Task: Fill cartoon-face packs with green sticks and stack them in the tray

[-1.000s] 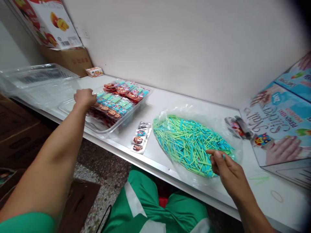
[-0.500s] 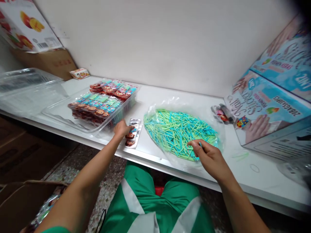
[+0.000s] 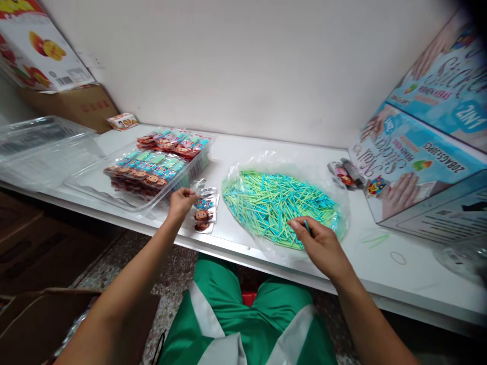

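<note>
My left hand (image 3: 181,201) pinches the top edge of a clear sticker packet (image 3: 203,211) printed with cartoon faces, lifted a little off the white table (image 3: 243,152). My right hand (image 3: 318,247) is closed on a thin blue stick at the near edge of a heap of blue and green sticks (image 3: 277,205) that lies on a clear plastic bag. To the left, a clear tray (image 3: 114,188) holds rows of several similar packets (image 3: 152,165).
Blue printed cartons (image 3: 418,152) stand at the right, with small packets (image 3: 345,175) beside them. An empty clear tray (image 3: 41,147), a cardboard box (image 3: 76,104) and a small box (image 3: 122,121) sit at the left. A rubber band (image 3: 397,257) lies near the front edge.
My left hand left the tray, came right to the loose packet and lifted it. My right hand closed on a stick at the heap's near edge. The view shifted right.
</note>
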The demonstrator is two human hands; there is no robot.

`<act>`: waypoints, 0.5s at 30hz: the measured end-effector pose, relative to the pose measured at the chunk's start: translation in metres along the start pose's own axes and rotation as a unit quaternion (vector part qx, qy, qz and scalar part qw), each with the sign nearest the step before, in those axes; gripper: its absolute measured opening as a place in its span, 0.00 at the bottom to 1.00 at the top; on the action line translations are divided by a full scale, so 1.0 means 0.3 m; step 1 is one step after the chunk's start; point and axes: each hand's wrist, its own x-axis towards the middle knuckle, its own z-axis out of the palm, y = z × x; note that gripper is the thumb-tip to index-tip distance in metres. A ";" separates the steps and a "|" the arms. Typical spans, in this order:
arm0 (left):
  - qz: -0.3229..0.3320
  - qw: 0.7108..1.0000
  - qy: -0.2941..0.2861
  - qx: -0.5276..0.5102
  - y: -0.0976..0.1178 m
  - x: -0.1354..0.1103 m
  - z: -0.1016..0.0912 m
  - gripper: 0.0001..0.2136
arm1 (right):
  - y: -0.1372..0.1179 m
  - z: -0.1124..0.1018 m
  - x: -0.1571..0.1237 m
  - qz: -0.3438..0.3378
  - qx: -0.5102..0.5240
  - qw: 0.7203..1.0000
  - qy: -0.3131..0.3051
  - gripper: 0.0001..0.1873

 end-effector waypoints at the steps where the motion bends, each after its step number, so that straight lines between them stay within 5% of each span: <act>1: 0.005 0.999 -0.025 -0.047 0.029 -0.047 0.006 0.14 | -0.010 0.024 0.002 0.005 0.014 1.000 0.004 0.15; 4: -0.019 0.941 -0.194 -0.278 0.116 -0.227 0.051 0.16 | -0.040 0.116 0.011 0.028 0.064 0.997 -0.025 0.20; 7: -0.053 0.885 -0.301 -0.351 0.167 -0.381 0.115 0.14 | -0.044 0.193 0.018 -0.005 0.133 0.986 -0.098 0.16; 11: -0.074 0.859 -0.361 -0.356 0.162 -0.451 0.190 0.11 | -0.011 0.214 -0.005 -0.021 0.125 0.983 -0.136 0.13; 15: -0.070 0.868 -0.373 -0.321 0.129 -0.458 0.235 0.11 | 0.034 0.142 -0.035 -0.052 0.041 0.977 -0.203 0.14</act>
